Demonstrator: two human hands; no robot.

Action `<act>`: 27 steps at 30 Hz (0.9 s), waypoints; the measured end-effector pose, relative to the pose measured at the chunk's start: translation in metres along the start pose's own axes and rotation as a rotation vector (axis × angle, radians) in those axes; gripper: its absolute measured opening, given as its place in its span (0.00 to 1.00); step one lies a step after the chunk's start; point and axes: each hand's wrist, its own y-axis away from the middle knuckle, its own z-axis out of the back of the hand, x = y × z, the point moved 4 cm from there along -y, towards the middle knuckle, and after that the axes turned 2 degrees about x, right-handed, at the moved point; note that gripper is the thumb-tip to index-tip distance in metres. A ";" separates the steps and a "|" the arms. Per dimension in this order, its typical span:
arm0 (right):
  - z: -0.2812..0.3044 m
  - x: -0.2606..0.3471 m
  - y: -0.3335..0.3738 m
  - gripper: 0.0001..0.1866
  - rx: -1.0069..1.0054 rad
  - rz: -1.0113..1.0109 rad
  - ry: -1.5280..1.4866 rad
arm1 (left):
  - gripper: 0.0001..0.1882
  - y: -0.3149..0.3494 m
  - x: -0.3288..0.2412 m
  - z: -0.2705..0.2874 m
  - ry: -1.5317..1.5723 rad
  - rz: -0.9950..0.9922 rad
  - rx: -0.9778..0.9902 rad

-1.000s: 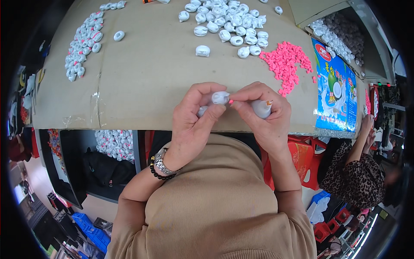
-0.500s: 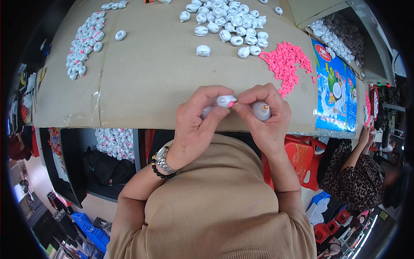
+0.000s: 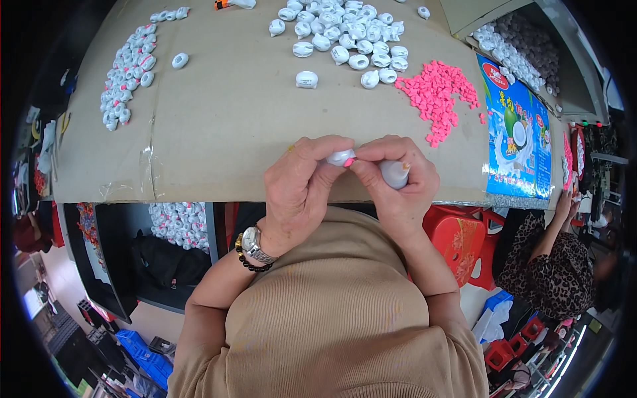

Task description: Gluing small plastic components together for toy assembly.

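Note:
My left hand (image 3: 296, 182) is closed, with thumb and forefinger pinching a small rounded white plastic piece (image 3: 339, 158). A tiny pink piece (image 3: 349, 162) sits at its right end. The thumb and forefinger of my right hand (image 3: 406, 192) press together at that pink bit. In the curled fingers of the same hand is a small translucent squeeze bottle (image 3: 394, 175), its narrow tip pointing up and away. Both hands are just above the table's near edge, fingertips almost touching.
On the cardboard-covered table (image 3: 219, 132) are a white-piece heap (image 3: 358, 30), a pink-piece pile (image 3: 438, 99) and a left cluster of white pieces with pink bits (image 3: 129, 73). A blue printed sheet (image 3: 517, 132) lies right, by an open box (image 3: 517, 53). Another person (image 3: 547, 265) sits at far right.
My hands have shifted slightly left with the white piece and bottle still in them. The white piece has tilted a little, and the whole view has moved slightly.

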 end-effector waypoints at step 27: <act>-0.005 -0.003 0.001 0.08 -0.042 0.038 -0.008 | 0.11 0.002 -0.001 -0.002 0.000 0.072 -0.046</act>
